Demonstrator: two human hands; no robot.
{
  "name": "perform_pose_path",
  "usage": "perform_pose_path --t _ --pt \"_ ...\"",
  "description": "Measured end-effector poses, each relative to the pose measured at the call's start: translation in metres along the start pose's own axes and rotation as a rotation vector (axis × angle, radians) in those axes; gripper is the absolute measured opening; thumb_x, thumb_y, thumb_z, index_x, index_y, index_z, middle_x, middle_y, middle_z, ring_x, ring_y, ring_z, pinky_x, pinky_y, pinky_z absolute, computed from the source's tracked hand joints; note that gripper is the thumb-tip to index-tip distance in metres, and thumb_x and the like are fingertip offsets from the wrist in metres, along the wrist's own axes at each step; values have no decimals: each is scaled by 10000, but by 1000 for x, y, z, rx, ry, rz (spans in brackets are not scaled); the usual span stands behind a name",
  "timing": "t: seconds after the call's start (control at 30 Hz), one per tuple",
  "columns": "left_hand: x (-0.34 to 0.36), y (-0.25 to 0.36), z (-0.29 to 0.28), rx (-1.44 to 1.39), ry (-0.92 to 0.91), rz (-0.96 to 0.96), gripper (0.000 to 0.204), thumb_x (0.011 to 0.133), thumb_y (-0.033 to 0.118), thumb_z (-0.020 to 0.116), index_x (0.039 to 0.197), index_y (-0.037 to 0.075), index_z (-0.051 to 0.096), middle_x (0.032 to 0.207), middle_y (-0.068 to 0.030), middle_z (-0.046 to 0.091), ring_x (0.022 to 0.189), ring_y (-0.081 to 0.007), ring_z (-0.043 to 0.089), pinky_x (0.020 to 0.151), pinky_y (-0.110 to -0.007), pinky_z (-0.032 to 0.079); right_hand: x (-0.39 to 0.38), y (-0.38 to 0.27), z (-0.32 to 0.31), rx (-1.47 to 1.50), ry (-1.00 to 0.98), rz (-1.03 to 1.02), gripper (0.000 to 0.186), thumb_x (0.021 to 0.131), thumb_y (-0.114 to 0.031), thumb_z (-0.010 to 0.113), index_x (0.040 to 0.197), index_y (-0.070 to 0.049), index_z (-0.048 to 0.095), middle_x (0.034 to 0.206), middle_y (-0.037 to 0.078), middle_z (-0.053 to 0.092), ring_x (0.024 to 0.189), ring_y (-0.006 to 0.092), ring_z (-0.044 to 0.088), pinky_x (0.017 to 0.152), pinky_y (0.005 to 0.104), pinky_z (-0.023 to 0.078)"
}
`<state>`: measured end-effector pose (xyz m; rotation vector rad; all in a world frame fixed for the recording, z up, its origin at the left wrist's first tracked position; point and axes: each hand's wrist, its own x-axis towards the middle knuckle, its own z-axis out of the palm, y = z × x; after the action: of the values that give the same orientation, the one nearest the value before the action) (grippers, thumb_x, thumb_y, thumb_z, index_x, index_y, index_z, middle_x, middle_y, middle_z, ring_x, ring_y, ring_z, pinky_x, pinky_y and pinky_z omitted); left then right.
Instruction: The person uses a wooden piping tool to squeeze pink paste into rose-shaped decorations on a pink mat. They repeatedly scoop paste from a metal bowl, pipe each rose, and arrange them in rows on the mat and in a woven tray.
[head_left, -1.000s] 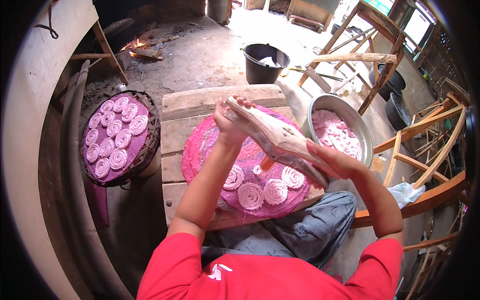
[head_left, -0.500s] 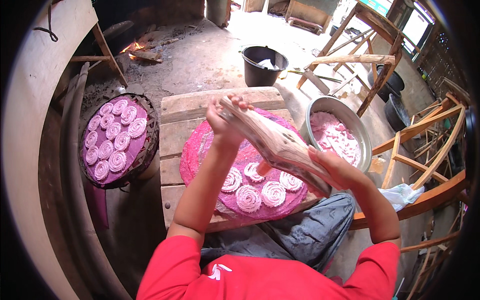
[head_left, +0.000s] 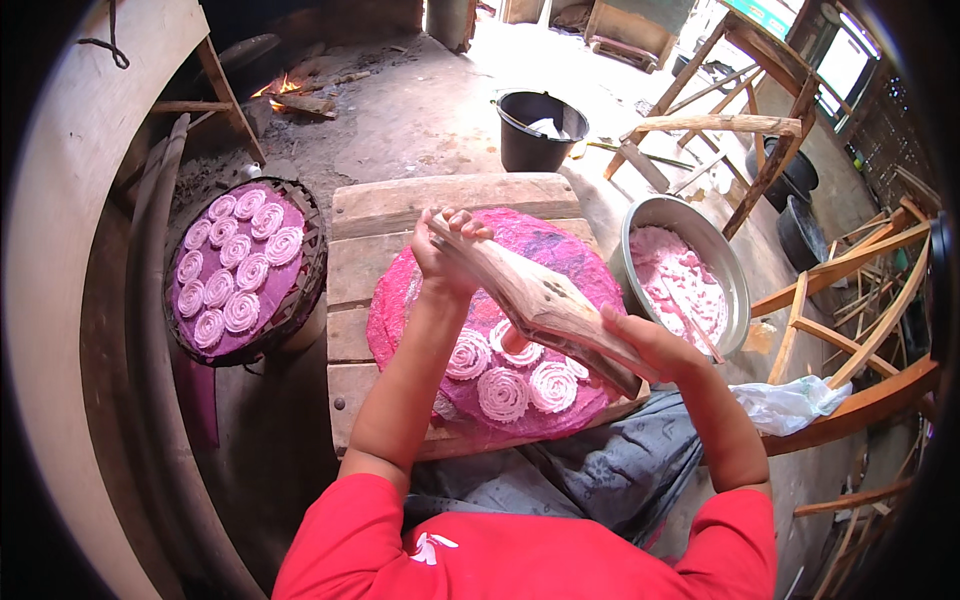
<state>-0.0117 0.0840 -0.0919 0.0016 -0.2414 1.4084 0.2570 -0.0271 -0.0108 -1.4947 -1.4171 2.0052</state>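
My left hand (head_left: pixel 445 250) and my right hand (head_left: pixel 650 342) grip opposite ends of a long, tilted wooden press (head_left: pixel 530 290). A short orange-brown nozzle (head_left: pixel 516 338) points down from its middle onto a swirl of pale pink paste, partly hiding it. Around this lie several pink rosettes (head_left: pixel 503 395) on a round magenta plastic sheet (head_left: pixel 400 310), which rests on a low slatted wooden table (head_left: pixel 370 200). To the right of the table, a metal basin (head_left: pixel 737 290) holds pink paste and a thin stick.
At left, a round basket (head_left: pixel 305 225) carries a purple disc of several rosettes (head_left: pixel 241 310). Behind are a small wood fire (head_left: pixel 280 92) and a black bucket (head_left: pixel 535 150). Wooden frames (head_left: pixel 750 125) and chair pieces crowd the right, with a white plastic bag (head_left: pixel 785 402).
My hands and the press have shifted and dropped slightly in view. The small swirl beneath the nozzle has grown into a broader rosette.
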Motion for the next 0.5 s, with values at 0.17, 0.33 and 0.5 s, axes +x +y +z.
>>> perform_pose_path --t 0.17,0.33,0.5 --pt "0 3 -10 -119 -24 20 373 971 383 339 761 121 502 640 -2 482 601 -162 466 620 -339 410 39 28 14 900 -601 -59 662 973 -509 423 1407 -11 372 1197 251 544 811 260 620 657 379 528" --pt "-7 -3 2 -48 -12 100 244 938 193 449 717 138 538 617 39 523 560 -102 498 592 -268 445 74 63 30 978 -579 -227 509 990 -370 448 1356 -17 426 1220 201 514 814 238 611 682 355 522" --pt "-8 -5 23 -66 -15 125 229 918 158 472 702 136 546 622 50 534 554 -84 498 574 -236 453 84 76 39 -171 98 -91 355 985 -343 478 1064 -13 580 910 93 618 841 192 611 765 312 489"
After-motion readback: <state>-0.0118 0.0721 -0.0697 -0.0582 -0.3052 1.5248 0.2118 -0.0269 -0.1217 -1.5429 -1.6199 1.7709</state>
